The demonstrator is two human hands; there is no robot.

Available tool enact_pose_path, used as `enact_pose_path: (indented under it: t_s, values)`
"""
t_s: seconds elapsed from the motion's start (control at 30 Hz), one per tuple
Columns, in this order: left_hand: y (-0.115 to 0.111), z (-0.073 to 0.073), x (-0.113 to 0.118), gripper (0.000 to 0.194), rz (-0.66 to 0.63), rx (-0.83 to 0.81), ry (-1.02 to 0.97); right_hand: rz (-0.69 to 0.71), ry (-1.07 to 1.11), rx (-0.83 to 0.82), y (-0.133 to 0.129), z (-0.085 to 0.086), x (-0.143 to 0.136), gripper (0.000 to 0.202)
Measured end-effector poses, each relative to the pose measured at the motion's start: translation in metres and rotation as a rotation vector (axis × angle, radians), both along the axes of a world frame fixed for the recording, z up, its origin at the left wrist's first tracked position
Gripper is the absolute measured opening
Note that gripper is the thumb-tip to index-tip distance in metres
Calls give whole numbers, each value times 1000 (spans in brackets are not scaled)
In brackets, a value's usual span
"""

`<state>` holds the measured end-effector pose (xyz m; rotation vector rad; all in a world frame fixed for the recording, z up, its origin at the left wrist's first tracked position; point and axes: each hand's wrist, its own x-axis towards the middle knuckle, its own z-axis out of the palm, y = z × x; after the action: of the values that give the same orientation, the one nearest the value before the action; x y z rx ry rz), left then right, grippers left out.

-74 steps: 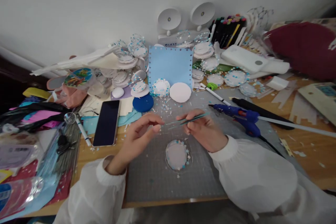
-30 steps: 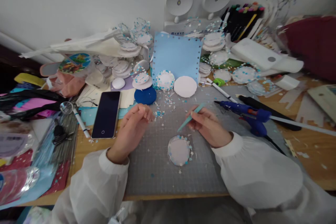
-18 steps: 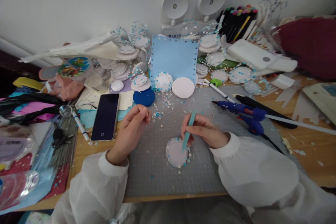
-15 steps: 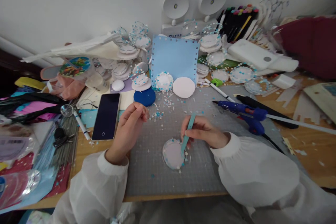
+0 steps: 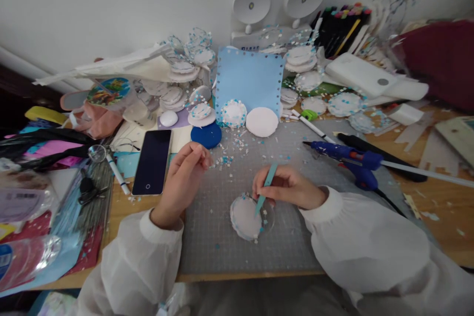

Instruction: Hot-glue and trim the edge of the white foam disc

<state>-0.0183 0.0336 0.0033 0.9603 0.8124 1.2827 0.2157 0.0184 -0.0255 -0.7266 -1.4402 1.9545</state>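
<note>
My right hand [image 5: 285,185] grips a pair of teal tweezers [image 5: 269,181], their tips at the right edge of a round white paper disc [image 5: 245,217]. Small blue and white bits ring that disc, and a clear round rim shows beside it on the cutting mat [image 5: 207,252]. To the left, my left hand [image 5: 188,173] hovers above the mat with its fingers pinched together. What the pinch holds, if anything, is too small to make out. A dark blue round pad [image 5: 206,137] lies just beyond the left hand.
A phone [image 5: 152,163] lies left of my left hand. At right rests a blue glue gun [image 5: 348,155] with a long white stick. A blue board [image 5: 249,79], a plain white disc [image 5: 262,122] and a decorated one [image 5: 233,113] stand behind loose bits [image 5: 226,160].
The tweezers' tips have shifted slightly left on the disc, and more of the clear rim shows at its right. My left hand keeps its pinch. The whole view has shifted a little.
</note>
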Motion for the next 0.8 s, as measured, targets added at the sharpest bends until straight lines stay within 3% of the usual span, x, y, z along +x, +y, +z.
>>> enact_pose_path:
  t_s: [0.13, 0.33, 0.63, 0.8]
  values:
    - [5, 18, -13, 22, 46, -48, -266, -1, 20, -15, -1, 0, -1, 19]
    - [9, 45, -40, 27, 189, 15, -625, -67, 44, -46, 1, 3, -2, 18]
    - [1, 58, -67, 45, 434, 232, -652, -59, 56, -51, 0, 3, -4, 17]
    - [-3, 55, -75, 31, 312, 238, -805, -101, 72, -44, 0, 1, -3, 15]
